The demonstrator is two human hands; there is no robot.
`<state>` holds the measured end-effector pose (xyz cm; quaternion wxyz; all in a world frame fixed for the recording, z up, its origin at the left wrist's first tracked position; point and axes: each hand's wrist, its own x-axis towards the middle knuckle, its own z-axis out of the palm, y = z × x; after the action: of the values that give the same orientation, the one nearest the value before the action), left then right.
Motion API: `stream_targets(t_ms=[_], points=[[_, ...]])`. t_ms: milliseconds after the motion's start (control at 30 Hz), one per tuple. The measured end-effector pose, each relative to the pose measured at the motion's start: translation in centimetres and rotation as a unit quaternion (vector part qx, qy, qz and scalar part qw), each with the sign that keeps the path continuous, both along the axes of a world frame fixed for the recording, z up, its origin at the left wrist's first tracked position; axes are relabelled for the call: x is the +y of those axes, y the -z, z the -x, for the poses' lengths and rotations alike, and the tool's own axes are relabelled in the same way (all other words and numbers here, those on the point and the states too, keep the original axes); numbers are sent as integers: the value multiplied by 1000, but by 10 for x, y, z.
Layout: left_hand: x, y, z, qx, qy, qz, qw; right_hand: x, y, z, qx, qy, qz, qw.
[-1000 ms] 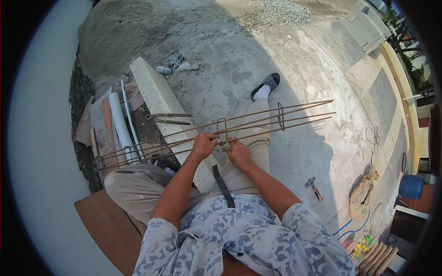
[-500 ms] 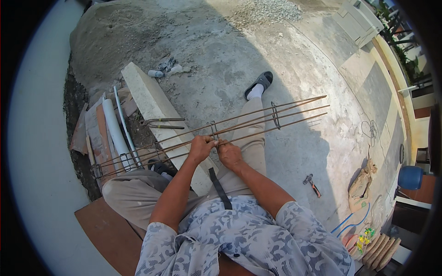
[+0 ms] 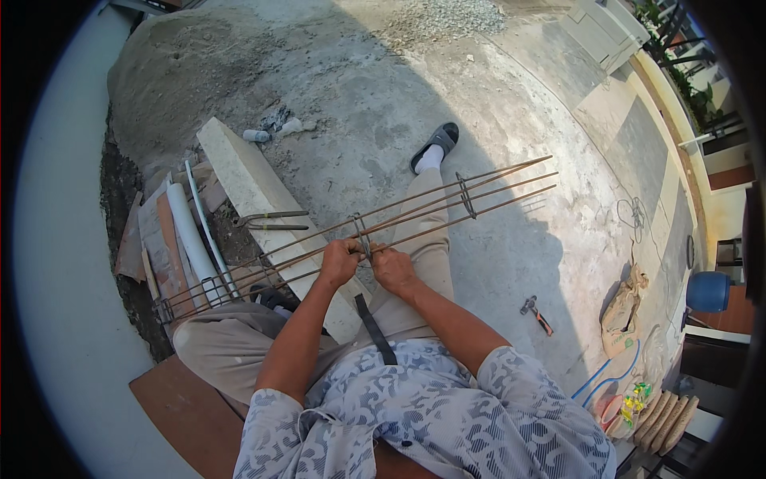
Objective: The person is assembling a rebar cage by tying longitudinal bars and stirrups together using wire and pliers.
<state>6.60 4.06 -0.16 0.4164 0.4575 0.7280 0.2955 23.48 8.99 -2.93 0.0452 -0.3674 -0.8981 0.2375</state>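
A long cage of thin rusty rebar [image 3: 511, 187] lies slantwise across my thighs, its bars joined by several square wire stirrups [image 3: 465, 196]. My left hand [image 3: 341, 262] is closed on the cage's near bars, just left of a middle stirrup [image 3: 361, 230]. On the other side of that stirrup, my right hand [image 3: 394, 270] pinches at the nearest bar, its fingertips almost meeting the left ones. Any tie wire between the fingers is too small to make out. Beyond the left hand, steel pincers [image 3: 275, 221] with two long handles rest on a pale concrete beam [image 3: 251, 172].
A hammer [image 3: 537, 315] lies on the concrete floor to the right. White pipes [image 3: 191, 231] and boards lie at left, below a sand heap [image 3: 191, 80]. Farther right are a torn sack [image 3: 625, 311], blue hose [image 3: 610, 375] and a blue barrel [image 3: 708, 291].
The view has shifted slightly. Both hands stay at the same middle stirrup; my left thumb and fingers have curled in, and the stirrups look a little more tilted.
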Motion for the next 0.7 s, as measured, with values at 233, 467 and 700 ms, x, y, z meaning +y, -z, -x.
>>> stream_targets(t_ms=[233, 467, 700], points=[[-3, -11, 0, -85, -36, -7, 996, 3, 0, -1, -2, -10, 14, 1000], [2, -13, 3, -57, -6, 38, 998, 2, -26, -12, -52, -10, 15, 998], [3, -5, 3, -87, -12, 33, 996, 1, -79, -56, -21, 4, 177, 984]])
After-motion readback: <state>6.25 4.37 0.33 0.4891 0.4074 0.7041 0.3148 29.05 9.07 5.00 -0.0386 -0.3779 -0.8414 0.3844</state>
